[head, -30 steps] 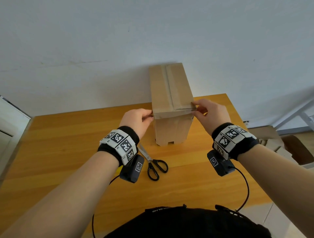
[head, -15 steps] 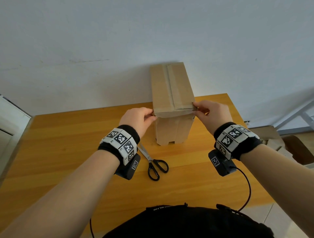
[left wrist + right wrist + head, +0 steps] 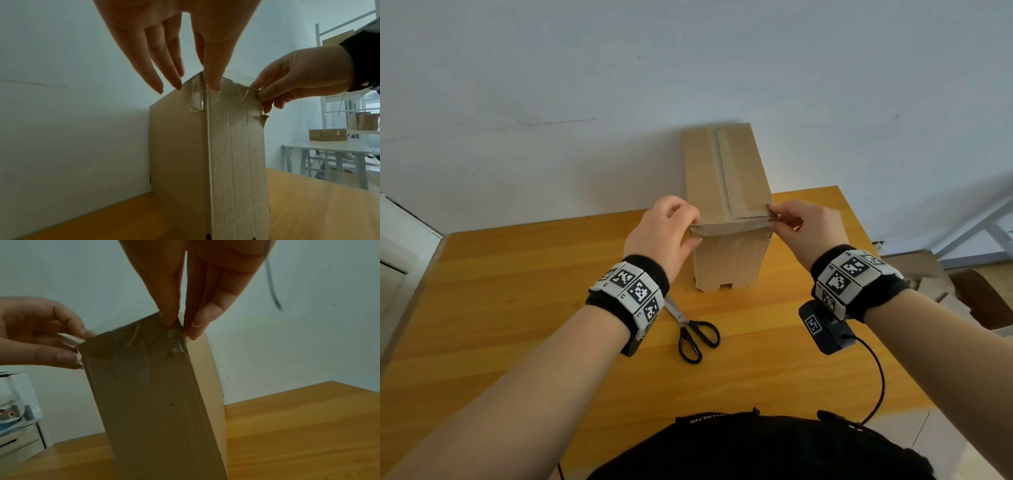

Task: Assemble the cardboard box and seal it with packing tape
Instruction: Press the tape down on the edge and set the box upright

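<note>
The cardboard box (image 3: 726,219) is standing tall on end near the bench's (image 3: 517,308) far edge, close against the wall, its long axis upright. A strip of clear packing tape (image 3: 207,95) is lying across the near top edge, running left to right between the two hands. The left hand (image 3: 664,233) is pinching the tape's end at the left top corner, thumb under, fingers (image 3: 213,81) pointing down the face. The right hand (image 3: 808,226) is pinching the tape's other end at the right top corner. Both are equally near; the smoothing looks set to go straight down the front face. Scissors (image 3: 691,329) are lying toward the near edge.
</note>
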`<state>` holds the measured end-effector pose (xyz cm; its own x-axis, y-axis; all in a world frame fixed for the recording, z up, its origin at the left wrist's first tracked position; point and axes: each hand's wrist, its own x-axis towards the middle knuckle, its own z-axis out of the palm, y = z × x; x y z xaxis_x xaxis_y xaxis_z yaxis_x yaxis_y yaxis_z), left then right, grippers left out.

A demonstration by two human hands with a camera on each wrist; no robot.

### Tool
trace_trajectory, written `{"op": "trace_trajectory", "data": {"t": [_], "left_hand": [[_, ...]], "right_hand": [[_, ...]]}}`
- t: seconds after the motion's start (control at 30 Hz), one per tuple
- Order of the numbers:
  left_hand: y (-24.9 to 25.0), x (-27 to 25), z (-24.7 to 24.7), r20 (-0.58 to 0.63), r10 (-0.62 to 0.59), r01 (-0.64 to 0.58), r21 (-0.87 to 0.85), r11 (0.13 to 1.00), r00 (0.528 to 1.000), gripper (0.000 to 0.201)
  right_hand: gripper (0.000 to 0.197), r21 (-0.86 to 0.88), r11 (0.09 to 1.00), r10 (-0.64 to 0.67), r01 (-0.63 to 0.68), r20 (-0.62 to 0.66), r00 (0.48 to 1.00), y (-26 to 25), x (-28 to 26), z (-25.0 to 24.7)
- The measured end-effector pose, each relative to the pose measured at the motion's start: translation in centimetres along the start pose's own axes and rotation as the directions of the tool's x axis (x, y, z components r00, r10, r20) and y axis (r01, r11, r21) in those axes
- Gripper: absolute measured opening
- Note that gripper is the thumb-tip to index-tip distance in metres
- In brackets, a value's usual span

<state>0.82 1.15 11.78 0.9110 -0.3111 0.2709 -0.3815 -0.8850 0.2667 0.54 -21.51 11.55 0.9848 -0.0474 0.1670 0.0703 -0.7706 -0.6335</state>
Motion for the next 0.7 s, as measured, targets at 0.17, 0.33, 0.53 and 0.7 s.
{"op": "trace_trajectory", "data": {"t": [0.17,0.33,0.53,0.7], "left_hand": [[-0.19,0.51,0.00,-0.006,0.034,-0.034,-0.004,0.999,0.999,0.011],[-0.64,1.05,-0.04,0.001,0.093,-0.093,-0.006,0.996,0.996,0.010],[-0.56,0.85,0.33,0.005,0.070,-0.070,-0.038,0.997,0.998,0.013],[-0.38,1.02,0.30,-0.010,0.052,-0.052,-0.022,0.998,0.999,0.014]], "right_hand": [[0.027,0.004,1.000,0.002,-0.001,-0.004,1.000,0.06,0.03,-0.01],[0.027,0.013,1.000,0.014,-0.014,0.002,1.000,0.05,0.04,-0.06],[0.027,0.021,0.999,0.046,-0.046,0.011,0.999,0.19,0.05,-0.23],[0.027,0.017,0.999,0.039,-0.039,0.008,0.999,0.06,0.05,-0.13]]}}
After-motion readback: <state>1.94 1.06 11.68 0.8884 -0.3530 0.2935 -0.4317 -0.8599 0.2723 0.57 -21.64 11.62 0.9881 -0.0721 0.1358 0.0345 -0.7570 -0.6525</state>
